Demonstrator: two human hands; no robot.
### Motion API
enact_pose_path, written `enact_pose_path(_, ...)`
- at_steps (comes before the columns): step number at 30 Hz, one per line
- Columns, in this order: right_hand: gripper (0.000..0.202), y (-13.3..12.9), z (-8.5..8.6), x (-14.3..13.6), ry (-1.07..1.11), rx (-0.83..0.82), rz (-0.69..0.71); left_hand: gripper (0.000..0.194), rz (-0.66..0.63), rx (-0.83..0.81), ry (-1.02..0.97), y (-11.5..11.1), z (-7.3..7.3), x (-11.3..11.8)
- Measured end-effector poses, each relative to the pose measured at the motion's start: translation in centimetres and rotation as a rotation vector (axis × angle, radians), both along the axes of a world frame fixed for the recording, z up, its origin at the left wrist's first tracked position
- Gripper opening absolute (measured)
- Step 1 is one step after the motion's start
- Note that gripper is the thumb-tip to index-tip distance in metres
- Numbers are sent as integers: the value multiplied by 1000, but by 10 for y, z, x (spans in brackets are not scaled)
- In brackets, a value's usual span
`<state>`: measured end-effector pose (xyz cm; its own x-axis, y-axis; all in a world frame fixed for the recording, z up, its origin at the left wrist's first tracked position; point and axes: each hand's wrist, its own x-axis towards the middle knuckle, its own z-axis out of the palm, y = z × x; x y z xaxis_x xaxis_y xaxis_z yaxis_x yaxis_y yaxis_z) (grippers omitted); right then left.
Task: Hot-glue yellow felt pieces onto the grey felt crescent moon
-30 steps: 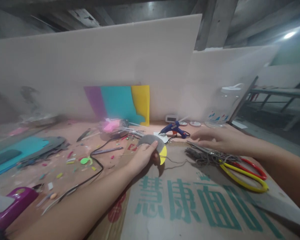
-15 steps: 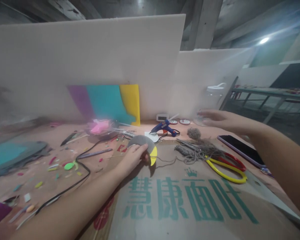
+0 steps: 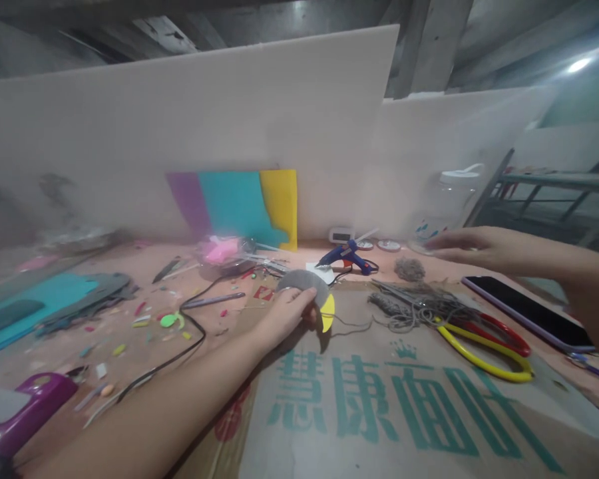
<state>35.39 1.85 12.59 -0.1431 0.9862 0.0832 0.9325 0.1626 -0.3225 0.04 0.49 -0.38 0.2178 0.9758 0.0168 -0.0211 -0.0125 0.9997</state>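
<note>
My left hand [image 3: 290, 313] is closed on a grey disc [image 3: 307, 285], thumb on top and the other fingers curled beneath. A yellow crescent piece [image 3: 328, 314] shows at the disc's lower right edge, beside a strand of grey yarn. At the right, my right hand [image 3: 472, 245] reaches over the table with its fingers stretched out, in front of the clear bottle [image 3: 454, 199] with a white lid. Nothing shows in its fingers. Below it lie a small grey yarn ball [image 3: 410, 269], a tangle of grey yarn [image 3: 414, 309] and scissors with yellow and red handles [image 3: 484, 352].
A blue glue gun [image 3: 347, 256] stands behind the disc. Cardboard [image 3: 379, 439] with green lettering covers the front. A phone [image 3: 524, 313] lies right. Scraps, a pen [image 3: 214, 301], a black cord [image 3: 192, 336] and a purple tool [image 3: 34, 406] are left. Coloured sheets [image 3: 234, 199] lean behind.
The view has turned slightly left, so everything sits further right in the picture. My left hand keeps its hold on the disc. My right hand stays near the bottle, a little lower.
</note>
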Motion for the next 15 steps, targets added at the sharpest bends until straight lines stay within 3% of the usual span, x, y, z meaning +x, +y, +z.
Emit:
enact_pose_path(3, 41, -4, 3, 7, 128, -322, 234, 43, 1, 22, 62, 1, 0, -1)
enact_pose_path(5, 49, 0, 2, 14, 33, -274, 168, 45, 4, 35, 98, 1, -1, -1)
enact_pose_path(7, 57, 5, 0, 19, -74, -43, -6, 45, 16, 43, 93, 1, -2, 0)
enact_pose_path(9, 58, 7, 1, 20, -65, 102, -60, 43, 31, 50, 79, 1, -2, 1)
enact_pose_path(11, 51, 4, 2, 19, 25, 21, 67, 42, 36, 56, 71, 1, -2, 1)
enact_pose_path(13, 44, 1, 3, 20, 78, -181, 217, 43, 38, 58, 114, 0, -1, 1)
enact_pose_path(15, 41, 1, 0, 24, 46, -257, 210, 43, 55, 74, 187, 1, -1, 0)
